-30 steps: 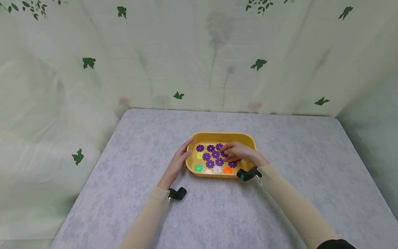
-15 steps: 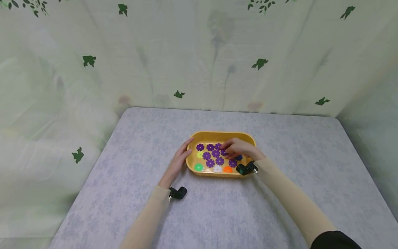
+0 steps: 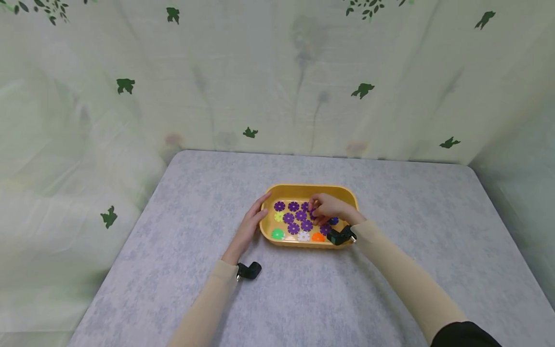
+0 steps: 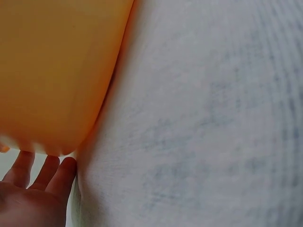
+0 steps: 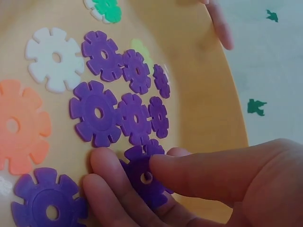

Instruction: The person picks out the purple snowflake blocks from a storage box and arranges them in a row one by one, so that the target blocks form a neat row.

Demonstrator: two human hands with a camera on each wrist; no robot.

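In the head view my right hand (image 3: 330,208) reaches into a yellow tray (image 3: 282,190). In the right wrist view its thumb and fingers pinch a purple snowflake disc (image 5: 144,189), tilted between them. More purple snowflake discs (image 5: 97,112) lie flat on the tray floor, around an orange disc (image 5: 28,127) and a white one (image 5: 55,59). My left hand (image 3: 249,224) holds the tray's left end, thumb at the rim. The left wrist view shows fingers (image 4: 60,177) against the tray's outer wall.
A green disc (image 3: 277,234), a pale yellow disc (image 3: 278,217) and a blue disc (image 3: 333,220) also lie in the tray. The tray stands on a grey mottled tabletop (image 3: 217,183). Behind hangs a pale curtain (image 3: 260,72) with green bird shapes.
My right hand has drawn in its fingers around a purple disc near the tray's middle, its wrist shifting slightly left. The blue disc has come into sight. My left hand keeps its place.
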